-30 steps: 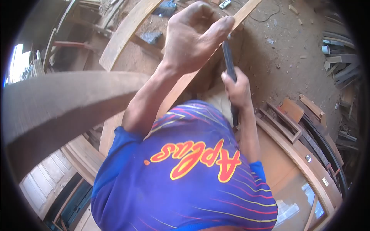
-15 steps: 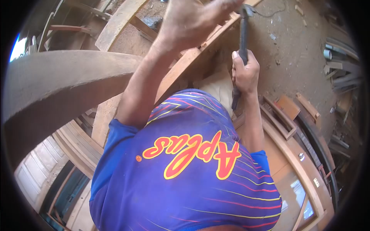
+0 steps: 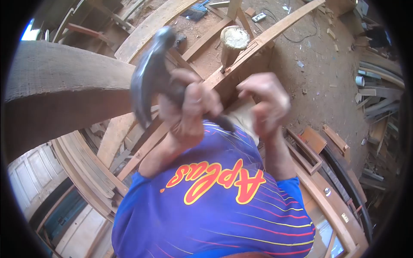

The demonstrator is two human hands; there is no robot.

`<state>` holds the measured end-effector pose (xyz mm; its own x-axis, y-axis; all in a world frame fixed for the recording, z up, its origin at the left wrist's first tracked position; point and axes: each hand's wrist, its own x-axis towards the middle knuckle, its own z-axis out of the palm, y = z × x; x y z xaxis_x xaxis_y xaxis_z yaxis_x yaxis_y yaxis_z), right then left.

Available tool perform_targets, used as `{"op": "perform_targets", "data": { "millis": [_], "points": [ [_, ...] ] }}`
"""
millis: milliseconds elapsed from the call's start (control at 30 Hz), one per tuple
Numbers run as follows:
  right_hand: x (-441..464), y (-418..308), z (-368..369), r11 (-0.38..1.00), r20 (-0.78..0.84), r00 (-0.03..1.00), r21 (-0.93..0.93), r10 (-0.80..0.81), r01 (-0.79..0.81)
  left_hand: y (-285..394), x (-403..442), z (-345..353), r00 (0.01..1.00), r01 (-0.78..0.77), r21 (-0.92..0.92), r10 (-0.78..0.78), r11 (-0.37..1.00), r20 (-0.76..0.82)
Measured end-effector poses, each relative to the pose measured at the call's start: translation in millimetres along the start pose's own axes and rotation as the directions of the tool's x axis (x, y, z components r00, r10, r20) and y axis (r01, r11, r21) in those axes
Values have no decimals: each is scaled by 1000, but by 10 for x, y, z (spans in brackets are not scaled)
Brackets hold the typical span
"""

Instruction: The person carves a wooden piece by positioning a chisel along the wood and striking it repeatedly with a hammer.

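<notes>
The left hand (image 3: 187, 107) is grasping the hammer (image 3: 154, 79), whose head is at ten o'clock. At two o'clock, the right hand (image 3: 266, 103) is blurred, fingers bent; I cannot tell if it holds something. A long plank (image 3: 294, 21) lies below them.

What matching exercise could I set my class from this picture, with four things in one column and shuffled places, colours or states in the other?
Things
1. Hammer
2. Shirt
3. Right grip
4. Panelled door

Places, colours or states
A. White, at the lower left of the picture
B. Held in the left grip
C. Blurred, with its fingers bent
D. Purple-blue, with red and yellow lettering

Right pairs: 1-B, 2-D, 3-C, 4-A
</notes>
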<state>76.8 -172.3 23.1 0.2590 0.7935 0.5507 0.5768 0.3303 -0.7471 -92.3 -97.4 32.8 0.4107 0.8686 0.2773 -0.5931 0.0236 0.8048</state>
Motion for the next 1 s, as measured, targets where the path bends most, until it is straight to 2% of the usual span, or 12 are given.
{"op": "perform_targets", "data": {
  "millis": [67,167,233,300,367,433,467,533,733,800,867,1000],
  "points": [
    [260,217,-214,994,-135,989,98,64,-51,108,-132,-121,997,-46,51,49,998,-63],
    [767,494,-73,974,-57,994,204,-89,99,272,-295,-237,992,-4,342,47,940,-116],
    [919,528,110,942,41,998,334,-48,32,218,-477,-395,973,172,667,-18,725,-231],
    [1023,539,173,785,470,861,452,194,-424,148,-402,-350,945,325,817,-118,477,-306],
    [1128,635,105,787,578,805,430,135,-441,-102,-451,-517,931,364,854,-130,370,-341],
    [1197,757,114,819,626,780,439,18,-371,-477,-611,-758,927,370,925,-103,93,-360],
    [1227,784,130,817,650,760,441,-4,-372,-635,-650,-879,917,396,913,-82,96,-390],
    [1239,747,107,646,680,733,557,5,-522,-852,-756,-993,943,248,969,226,22,-246],
    [1465,797,201,626,886,439,428,-148,-652,-985,-808,-931,783,575,804,183,152,-594],
    [1486,808,209,608,903,403,406,-150,-682,-1198,-853,-963,748,599,783,232,166,-621],
    [1470,858,183,632,914,378,381,-148,-675,-1348,-840,-975,746,599,796,415,-80,-520],
    [1410,1008,109,646,891,427,419,-156,-639,-1421,-847,-1084,693,616,788,492,-24,-526]
  ]
}}
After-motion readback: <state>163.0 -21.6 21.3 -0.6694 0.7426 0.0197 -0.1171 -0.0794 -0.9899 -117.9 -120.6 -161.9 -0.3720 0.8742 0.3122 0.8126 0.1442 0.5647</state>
